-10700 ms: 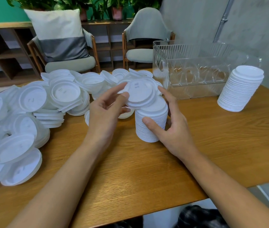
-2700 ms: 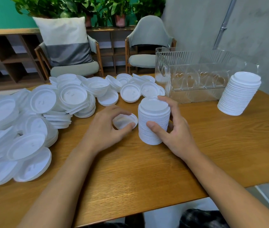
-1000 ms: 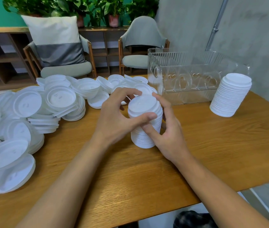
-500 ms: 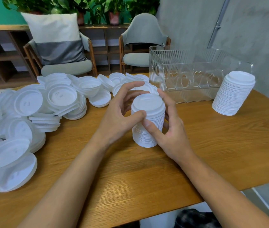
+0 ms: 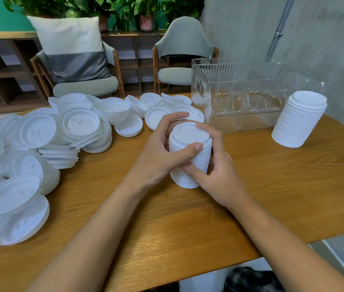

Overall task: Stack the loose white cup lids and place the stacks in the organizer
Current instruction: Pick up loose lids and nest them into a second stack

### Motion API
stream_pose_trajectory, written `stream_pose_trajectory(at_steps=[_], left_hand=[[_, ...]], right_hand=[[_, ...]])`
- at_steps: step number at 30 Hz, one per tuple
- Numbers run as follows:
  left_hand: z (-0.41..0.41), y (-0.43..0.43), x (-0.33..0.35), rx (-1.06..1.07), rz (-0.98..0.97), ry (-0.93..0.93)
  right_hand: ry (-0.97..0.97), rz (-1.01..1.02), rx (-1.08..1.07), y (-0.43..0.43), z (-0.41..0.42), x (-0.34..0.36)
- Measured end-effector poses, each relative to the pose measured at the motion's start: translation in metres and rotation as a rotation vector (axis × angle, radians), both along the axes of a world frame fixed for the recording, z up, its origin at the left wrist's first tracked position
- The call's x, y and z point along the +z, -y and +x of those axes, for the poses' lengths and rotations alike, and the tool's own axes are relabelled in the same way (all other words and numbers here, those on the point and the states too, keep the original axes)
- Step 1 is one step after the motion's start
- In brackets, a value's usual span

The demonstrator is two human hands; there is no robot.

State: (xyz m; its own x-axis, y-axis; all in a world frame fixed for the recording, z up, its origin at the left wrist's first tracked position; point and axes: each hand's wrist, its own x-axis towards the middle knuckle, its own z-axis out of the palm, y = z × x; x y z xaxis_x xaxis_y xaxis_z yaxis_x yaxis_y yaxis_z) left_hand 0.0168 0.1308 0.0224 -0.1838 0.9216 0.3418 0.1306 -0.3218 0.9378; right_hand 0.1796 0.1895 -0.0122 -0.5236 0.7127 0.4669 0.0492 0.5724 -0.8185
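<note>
The left hand has left the loose lids and joined the right hand, both curled round the stack at frame centre, probably squaring it for the organizer, upper right.

Bench: wood with visible grain and a smooth, faintly satin finish. Loose lids, near stack and far stack: thin white plastic, smooth and matt, slightly translucent at the rims; organizer: clear glossy plastic with ribbed walls. Background: chairs with wooden frames and matt grey-green cloth seats, a cloth cushion, and a matt, mottled grey wall.
</note>
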Motion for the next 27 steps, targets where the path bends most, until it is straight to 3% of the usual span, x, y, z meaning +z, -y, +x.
stream_pose_trajectory(at_steps=[13,16,20,23,27], left_hand=[[-0.008,-0.004,-0.022,-0.047,-0.041,-0.149],[-0.018,-0.009,-0.032,0.114,0.001,-0.198],[-0.033,-0.017,-0.043,0.347,0.008,-0.506],[-0.037,-0.030,-0.053,0.343,-0.003,-0.794],[-0.036,-0.047,-0.054,0.357,0.044,-0.989]], right_hand=[[0.062,0.053,-0.032,-0.007,0.006,0.001],[0.069,0.035,-0.078,-0.013,0.012,0.003],[0.084,0.026,-0.105,-0.024,0.024,0.005],[0.085,0.024,-0.136,-0.031,0.034,0.006],[0.045,0.017,-0.207,-0.036,0.043,0.002]])
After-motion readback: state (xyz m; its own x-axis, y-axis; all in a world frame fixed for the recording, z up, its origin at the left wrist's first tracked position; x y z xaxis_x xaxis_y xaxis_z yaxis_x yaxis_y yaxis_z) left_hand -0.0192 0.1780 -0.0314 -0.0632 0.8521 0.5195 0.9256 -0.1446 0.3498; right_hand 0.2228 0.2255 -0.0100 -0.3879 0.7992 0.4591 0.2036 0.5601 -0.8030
